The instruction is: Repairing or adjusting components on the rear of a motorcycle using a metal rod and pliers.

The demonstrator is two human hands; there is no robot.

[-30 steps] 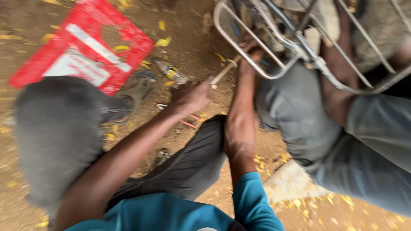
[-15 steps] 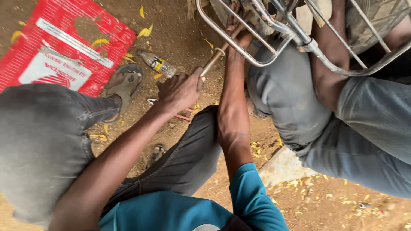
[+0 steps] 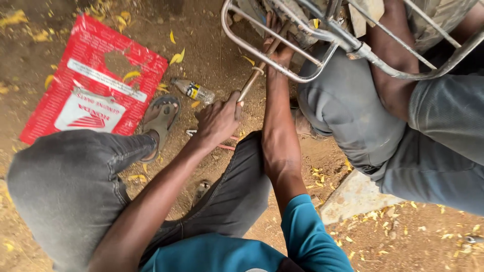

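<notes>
The left grip (image 3: pixel 218 120) is pinched on the lower end of a thin brown wooden-handled rod (image 3: pixel 256 73), which slants up to the grey metal tube rack (image 3: pixel 262 53). The right grip (image 3: pixel 279 44) reaches into that rack; its closure cannot be told.

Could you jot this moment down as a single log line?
left hand: grips rod low | right hand: at rod top, under metal rack | ground: red bag, bottle
</notes>
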